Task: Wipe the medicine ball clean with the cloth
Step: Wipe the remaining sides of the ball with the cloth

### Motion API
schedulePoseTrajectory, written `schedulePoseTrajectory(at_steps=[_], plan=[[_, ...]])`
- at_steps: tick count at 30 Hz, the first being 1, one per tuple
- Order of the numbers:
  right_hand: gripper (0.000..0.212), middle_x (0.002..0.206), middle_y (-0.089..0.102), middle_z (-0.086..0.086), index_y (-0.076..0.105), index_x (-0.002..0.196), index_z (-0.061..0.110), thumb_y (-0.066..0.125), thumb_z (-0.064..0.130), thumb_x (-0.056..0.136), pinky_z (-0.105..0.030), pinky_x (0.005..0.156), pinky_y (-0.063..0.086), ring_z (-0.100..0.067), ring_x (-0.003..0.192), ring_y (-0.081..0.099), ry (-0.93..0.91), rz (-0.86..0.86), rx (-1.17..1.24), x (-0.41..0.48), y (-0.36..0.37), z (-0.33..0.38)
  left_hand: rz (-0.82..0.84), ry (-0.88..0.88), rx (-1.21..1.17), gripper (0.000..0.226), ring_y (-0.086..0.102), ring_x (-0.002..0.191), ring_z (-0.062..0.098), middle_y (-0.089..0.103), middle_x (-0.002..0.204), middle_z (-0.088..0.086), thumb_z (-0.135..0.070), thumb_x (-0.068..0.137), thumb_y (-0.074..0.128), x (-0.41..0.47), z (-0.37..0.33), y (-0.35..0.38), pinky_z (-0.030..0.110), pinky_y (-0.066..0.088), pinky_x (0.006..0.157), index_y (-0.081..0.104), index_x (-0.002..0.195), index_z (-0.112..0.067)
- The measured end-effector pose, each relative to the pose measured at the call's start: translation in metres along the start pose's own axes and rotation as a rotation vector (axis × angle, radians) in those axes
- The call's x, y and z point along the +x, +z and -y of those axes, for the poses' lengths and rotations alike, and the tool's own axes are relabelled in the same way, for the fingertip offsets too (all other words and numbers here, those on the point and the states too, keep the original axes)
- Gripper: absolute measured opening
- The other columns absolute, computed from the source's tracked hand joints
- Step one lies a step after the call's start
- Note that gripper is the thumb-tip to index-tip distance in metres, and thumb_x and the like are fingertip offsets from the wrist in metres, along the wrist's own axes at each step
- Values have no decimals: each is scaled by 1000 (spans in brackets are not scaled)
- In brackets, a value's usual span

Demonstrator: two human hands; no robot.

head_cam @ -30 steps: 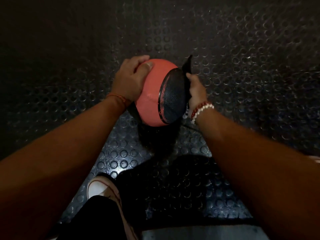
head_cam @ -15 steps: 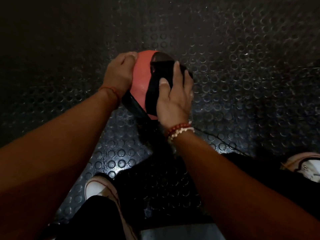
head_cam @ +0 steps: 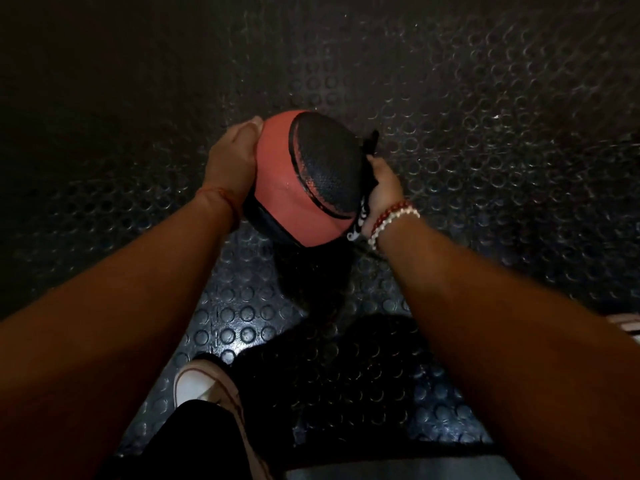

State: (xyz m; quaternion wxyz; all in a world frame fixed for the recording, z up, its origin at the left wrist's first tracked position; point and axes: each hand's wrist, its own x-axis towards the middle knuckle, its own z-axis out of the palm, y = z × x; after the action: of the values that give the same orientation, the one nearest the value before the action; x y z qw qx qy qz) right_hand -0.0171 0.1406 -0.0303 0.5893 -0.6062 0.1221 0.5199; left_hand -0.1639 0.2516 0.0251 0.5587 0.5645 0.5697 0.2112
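A red medicine ball (head_cam: pixel 277 188) with a black textured panel is held above the dark floor, at the centre of the view. My left hand (head_cam: pixel 230 161) presses flat against the ball's left side. On the ball's right side, my right hand (head_cam: pixel 382 187) holds a dark cloth (head_cam: pixel 370 147) against the ball; the cloth's tip sticks up above the fingers, and a white-patterned edge shows near the beaded wristbands. Most of the cloth is hidden between the hand and the ball.
The floor (head_cam: pixel 485 133) is black rubber with raised round studs. My white shoe (head_cam: pixel 197 382) and a dark trouser leg (head_cam: pixel 187 441) are at the bottom left. Another shoe's edge (head_cam: pixel 627 323) shows at the far right.
My right hand slid with the cloth from the top of the ball down to its right side. The black panel, covered half a second ago, shows again. The ball sits slightly lower in view.
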Motion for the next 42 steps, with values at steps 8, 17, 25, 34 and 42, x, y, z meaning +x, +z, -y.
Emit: schedulePoseTrajectory(at_steps=[8,17,25,34,42], plan=[[42,135,50,-14,53,135,15,42,33,99,-30,103,35,-28,122,49,-379,-322,-512,-84,7,-11,305,-396,-207,61,69,104,25,73,111,7,-63,93,40,-23,18,1,35,55,87,68,121,-16],[49,149,38,-2,50,137,34,41,44,90,-43,115,25,-25,139,31,-780,-51,-1097,-99,21,-7,256,-287,-242,70,65,114,26,70,120,6,-68,65,73,-25,32,-10,49,45,107,72,115,-20],[34,117,65,-20,65,113,2,51,27,95,-43,101,47,-33,111,61,-109,-57,-427,-43,-7,18,27,-147,9,54,68,96,14,71,103,-5,-68,73,62,-45,17,10,38,55,91,70,103,-25],[50,156,26,2,34,146,38,38,42,96,-42,119,19,-21,143,23,-586,-152,-938,-109,2,-12,4,-67,126,27,61,85,3,65,94,-13,-50,95,52,-52,9,17,10,44,73,69,95,-29],[36,116,61,-4,66,115,18,39,36,98,-32,97,43,-25,113,56,-508,146,-1103,-58,19,41,-60,-26,140,39,55,112,9,61,121,-6,-38,100,44,-52,12,20,17,38,92,65,125,-16]])
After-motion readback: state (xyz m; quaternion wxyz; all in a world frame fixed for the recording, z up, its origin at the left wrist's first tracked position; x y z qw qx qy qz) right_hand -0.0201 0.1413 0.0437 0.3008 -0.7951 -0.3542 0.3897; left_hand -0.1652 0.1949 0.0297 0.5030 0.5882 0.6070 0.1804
